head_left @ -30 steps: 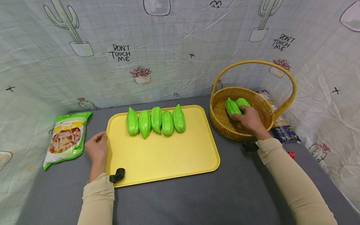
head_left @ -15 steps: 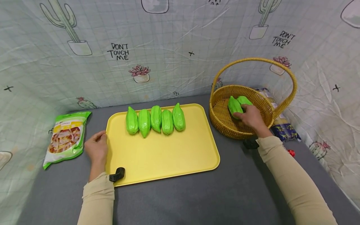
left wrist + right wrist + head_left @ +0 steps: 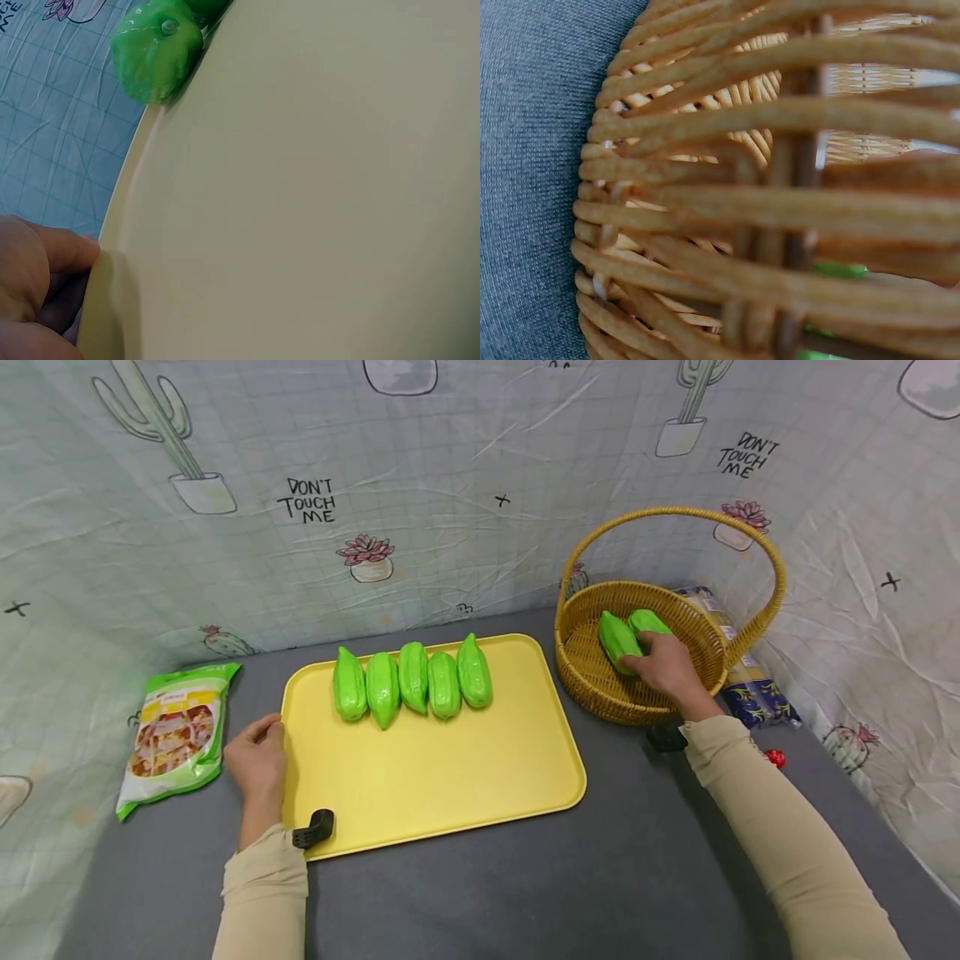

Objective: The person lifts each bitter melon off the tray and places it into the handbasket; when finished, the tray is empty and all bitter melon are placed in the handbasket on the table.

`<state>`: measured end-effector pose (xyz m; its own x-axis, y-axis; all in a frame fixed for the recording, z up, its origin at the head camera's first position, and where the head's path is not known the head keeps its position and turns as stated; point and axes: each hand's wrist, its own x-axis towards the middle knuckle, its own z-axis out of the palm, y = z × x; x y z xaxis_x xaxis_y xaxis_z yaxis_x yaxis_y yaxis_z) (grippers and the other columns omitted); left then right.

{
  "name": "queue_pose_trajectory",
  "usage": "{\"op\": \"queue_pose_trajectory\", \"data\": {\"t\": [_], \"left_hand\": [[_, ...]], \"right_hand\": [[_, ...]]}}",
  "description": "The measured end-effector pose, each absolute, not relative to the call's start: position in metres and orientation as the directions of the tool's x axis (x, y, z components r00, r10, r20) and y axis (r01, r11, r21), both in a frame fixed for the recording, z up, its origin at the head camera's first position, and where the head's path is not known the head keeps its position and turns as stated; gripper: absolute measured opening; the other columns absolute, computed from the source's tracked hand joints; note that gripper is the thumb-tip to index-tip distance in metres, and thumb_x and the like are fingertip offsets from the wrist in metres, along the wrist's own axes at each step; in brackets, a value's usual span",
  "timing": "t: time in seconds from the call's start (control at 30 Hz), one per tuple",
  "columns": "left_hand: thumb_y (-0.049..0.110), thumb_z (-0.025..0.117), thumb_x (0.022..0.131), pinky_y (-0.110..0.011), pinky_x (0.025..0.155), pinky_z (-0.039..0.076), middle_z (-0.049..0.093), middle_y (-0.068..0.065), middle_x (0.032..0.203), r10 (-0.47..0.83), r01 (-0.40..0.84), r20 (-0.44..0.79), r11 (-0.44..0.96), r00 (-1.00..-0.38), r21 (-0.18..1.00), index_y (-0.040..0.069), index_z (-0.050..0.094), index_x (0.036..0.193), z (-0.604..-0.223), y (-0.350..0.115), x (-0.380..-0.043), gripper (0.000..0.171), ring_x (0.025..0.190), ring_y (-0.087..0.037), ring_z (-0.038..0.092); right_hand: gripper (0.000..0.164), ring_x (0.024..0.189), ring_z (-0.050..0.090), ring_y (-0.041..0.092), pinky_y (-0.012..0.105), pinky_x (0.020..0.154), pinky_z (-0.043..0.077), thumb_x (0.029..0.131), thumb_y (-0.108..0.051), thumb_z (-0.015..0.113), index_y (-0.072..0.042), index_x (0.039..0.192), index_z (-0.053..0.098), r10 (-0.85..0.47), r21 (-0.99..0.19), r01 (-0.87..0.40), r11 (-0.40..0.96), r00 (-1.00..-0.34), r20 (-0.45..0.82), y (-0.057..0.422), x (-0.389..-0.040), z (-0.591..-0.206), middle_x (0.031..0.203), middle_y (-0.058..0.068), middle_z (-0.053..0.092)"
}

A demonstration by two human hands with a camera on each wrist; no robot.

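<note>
My left hand is at the left rim of a yellow tray, its curled fingers and thumb pinching the edge. In the left wrist view a fingertip meets the tray rim. Across the tray's back lie several glossy green ridged fruits in a row. Over at the right, my right hand reaches into a wicker basket and grips a green ridged fruit. A second fruit lies beside it, partly behind the fingers. Basket weave hides most of the right wrist view.
A green-and-white food packet lies left of the tray. Behind the basket, whose tall handle arches overhead, is a blue patterned packet. A small red object sits near the right forearm. Printed cloth hangs behind the grey table.
The head view has shifted a little. Inside the basket, the gripped fruit and my right hand have moved only slightly. My left hand stays at the tray's rim.
</note>
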<state>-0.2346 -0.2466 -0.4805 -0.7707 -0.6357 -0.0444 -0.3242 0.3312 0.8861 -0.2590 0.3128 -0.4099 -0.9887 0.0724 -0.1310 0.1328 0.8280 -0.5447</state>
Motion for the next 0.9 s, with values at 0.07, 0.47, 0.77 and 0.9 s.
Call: {"op": "queue_pose_trajectory", "data": {"t": [0.07, 0.47, 0.77, 0.9], "left_hand": [[0.025, 0.056, 0.104, -0.017, 0.086, 0.042, 0.067, -0.011, 0.128, -0.631, -0.327, -0.052, 0.328, -0.774, 0.886, 0.008, 0.072, 0.128, -0.481, -0.247, -0.234, 0.034, 0.116, -0.017, 0.057], [0.024, 0.055, 0.105, -0.02, 0.089, 0.045, 0.067, -0.013, 0.13, -0.627, -0.318, -0.045, 0.331, -0.778, 0.888, 0.008, 0.071, 0.129, -0.478, -0.247, -0.235, 0.033, 0.119, -0.019, 0.058], [0.021, 0.055, 0.105, -0.018, 0.087, 0.042, 0.066, -0.015, 0.131, -0.628, -0.313, -0.049, 0.316, -0.776, 0.896, 0.006, 0.072, 0.128, -0.477, -0.247, -0.234, 0.032, 0.12, -0.02, 0.057], [0.021, 0.056, 0.104, -0.016, 0.084, 0.042, 0.067, -0.014, 0.13, -0.634, -0.318, -0.05, 0.316, -0.772, 0.894, 0.006, 0.072, 0.127, -0.477, -0.246, -0.235, 0.032, 0.114, -0.016, 0.058]], "right_hand": [[0.069, 0.116, 0.052, 0.046, 0.058, 0.094, 0.045, 0.102, -0.028, 0.061, 0.011, 0.152, 0.036, 0.075, -0.537, 0.136, 0.832, -0.988, -0.135, 0.312, -0.26, -0.41, 0.141, 0.036, 0.05], [0.067, 0.13, 0.049, 0.051, 0.062, 0.103, 0.044, 0.105, -0.03, 0.056, 0.009, 0.154, 0.034, 0.072, -0.534, 0.114, 0.838, -0.992, -0.099, 0.309, -0.252, -0.399, 0.151, 0.036, 0.043], [0.067, 0.137, 0.044, 0.052, 0.063, 0.109, 0.04, 0.106, -0.032, 0.055, 0.008, 0.155, 0.033, 0.053, -0.562, 0.084, 0.823, -0.996, -0.071, 0.306, -0.246, -0.395, 0.155, 0.034, 0.039], [0.069, 0.138, 0.044, 0.051, 0.063, 0.11, 0.04, 0.106, -0.036, 0.054, 0.006, 0.156, 0.033, 0.057, -0.582, 0.084, 0.809, -0.996, -0.064, 0.305, -0.242, -0.395, 0.156, 0.032, 0.038]]}}
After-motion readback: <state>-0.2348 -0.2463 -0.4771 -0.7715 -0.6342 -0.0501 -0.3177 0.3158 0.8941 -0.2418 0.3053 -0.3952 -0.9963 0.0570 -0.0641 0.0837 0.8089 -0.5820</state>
